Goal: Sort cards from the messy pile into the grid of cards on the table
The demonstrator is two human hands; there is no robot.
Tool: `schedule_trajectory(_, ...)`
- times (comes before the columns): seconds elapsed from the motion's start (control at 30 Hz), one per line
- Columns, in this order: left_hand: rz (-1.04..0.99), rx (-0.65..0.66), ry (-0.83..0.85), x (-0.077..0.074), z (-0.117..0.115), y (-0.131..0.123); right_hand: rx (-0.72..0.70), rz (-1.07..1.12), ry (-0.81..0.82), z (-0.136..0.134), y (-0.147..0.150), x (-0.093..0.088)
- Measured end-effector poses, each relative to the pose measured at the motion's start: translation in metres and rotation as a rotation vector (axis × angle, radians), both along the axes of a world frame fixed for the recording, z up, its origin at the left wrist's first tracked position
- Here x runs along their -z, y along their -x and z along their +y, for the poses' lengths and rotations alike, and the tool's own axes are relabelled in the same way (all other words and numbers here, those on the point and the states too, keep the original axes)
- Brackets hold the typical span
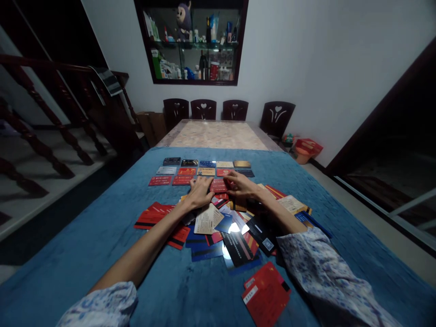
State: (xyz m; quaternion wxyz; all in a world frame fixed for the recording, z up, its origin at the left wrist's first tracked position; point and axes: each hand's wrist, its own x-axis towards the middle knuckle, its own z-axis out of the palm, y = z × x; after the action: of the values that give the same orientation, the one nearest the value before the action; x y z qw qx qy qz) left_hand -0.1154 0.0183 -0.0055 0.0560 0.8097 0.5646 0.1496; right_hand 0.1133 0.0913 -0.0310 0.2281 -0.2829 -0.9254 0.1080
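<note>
A red card [219,185] lies at the end of the front row, between my two hands. My left hand [200,192] is closed at its left edge, with the thumb and fingers against it. On its other side, my right hand [241,185] pinches the right edge, fingers bent. Beyond them, cards sit in neat rows, among them a black card [189,163], a blue card [207,164] and a white card [166,170]. Under my wrists spreads a loose overlapping pile, with a cream card [205,220] and a black card with a square code [262,234].
A blue cloth [112,227] covers the near table. Fanned red cards [155,214] lie left of the pile, and more red cards [267,295] lie close to me. The bare patterned tabletop [218,135] continues behind. Dark chairs [203,109] line the far end.
</note>
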Motion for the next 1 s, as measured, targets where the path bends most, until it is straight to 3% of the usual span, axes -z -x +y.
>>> schedule_trajectory(0.37, 0.066, 0.017, 0.02, -0.008, -0.003, 0.002, 0.005, -0.021, -0.002, 0.002, 0.003, -0.005)
schedule_trajectory(1.0, 0.142, 0.062, 0.075, -0.021, -0.009, 0.017, 0.071, -0.191, 0.015, -0.028, 0.024, -0.033)
